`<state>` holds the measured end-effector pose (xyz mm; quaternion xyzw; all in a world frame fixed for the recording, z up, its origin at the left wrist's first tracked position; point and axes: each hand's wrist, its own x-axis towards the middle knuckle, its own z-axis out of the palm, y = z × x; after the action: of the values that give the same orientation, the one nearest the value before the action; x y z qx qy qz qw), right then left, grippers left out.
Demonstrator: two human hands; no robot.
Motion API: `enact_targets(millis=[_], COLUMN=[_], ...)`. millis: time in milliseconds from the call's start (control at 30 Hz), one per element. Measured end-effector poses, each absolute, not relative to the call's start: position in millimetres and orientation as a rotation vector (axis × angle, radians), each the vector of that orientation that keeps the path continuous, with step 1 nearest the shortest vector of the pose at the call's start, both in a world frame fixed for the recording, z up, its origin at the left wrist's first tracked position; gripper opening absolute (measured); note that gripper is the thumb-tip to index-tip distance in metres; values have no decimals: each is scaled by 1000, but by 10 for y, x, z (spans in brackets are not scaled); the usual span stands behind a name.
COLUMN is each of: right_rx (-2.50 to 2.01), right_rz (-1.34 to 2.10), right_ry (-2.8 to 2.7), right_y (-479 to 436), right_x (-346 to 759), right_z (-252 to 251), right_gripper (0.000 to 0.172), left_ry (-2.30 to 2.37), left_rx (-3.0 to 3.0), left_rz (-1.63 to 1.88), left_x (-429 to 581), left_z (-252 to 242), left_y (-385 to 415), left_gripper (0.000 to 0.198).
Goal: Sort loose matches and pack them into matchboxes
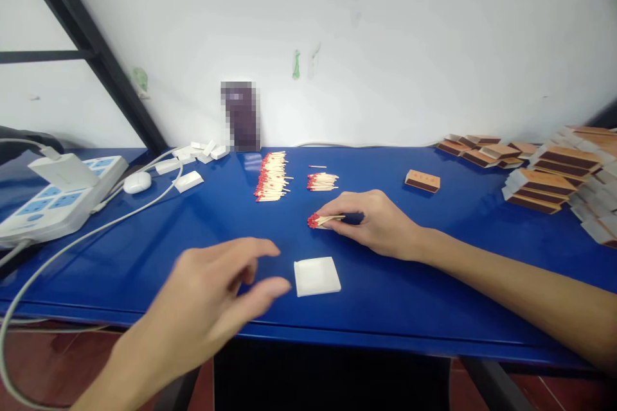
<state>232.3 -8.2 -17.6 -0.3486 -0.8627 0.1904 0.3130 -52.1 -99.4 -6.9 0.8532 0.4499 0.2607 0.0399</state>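
Your left hand (207,302) was nearest the cam, low and left of centre, above the front edge of the blue surface (434,308). Its grip was open: fingers loose and part curled, holding nothing, thumb tip just beside the left edge of the white tray (317,276). Can't tell if it touched the tray. The tray lay flat w/ its open side up, near the front edge, approx. between your 2 hands.

Your right hand (376,221) lay further back, right of centre, forearm coming in from the right. Its grip was closed on a small bunch of matches (324,221), pinched between thumb and fingers; red heads stuck out to the left, low over the surface, just behind the tray.

Behind that bunch were 2 more lots: a big pile of matches (271,176) to the left and a smaller pile (322,182) just right of it, red heads to the left. 1 single matchbox (422,180) lay apart to the right. Stacks of matchboxes (540,180) filled the far right. At back left lay more white trays (193,157), a power strip (58,196) and a grey cable (72,241) that ran over the front edge.
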Motion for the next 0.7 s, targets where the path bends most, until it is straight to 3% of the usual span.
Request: enact_targets(millis=[167,367,700], right_rx=[-944,-891,-640], right_rz=[576,673,517], right_ry=[-2226,-2251,-2481], right_y=[-118,-378,-462], right_x=[2325,2263,2176], right_z=[-119,38,-72], right_gripper=[19,17,17], left_ry=[1289,1321,1256], left_rx=[2783,2659,2575], left_rz=[520,395,561], left_x=[-119,-71,-56], left_z=[0,-40,-111], left_y=[-703,-701,-678], left_gripper=[50,30,30])
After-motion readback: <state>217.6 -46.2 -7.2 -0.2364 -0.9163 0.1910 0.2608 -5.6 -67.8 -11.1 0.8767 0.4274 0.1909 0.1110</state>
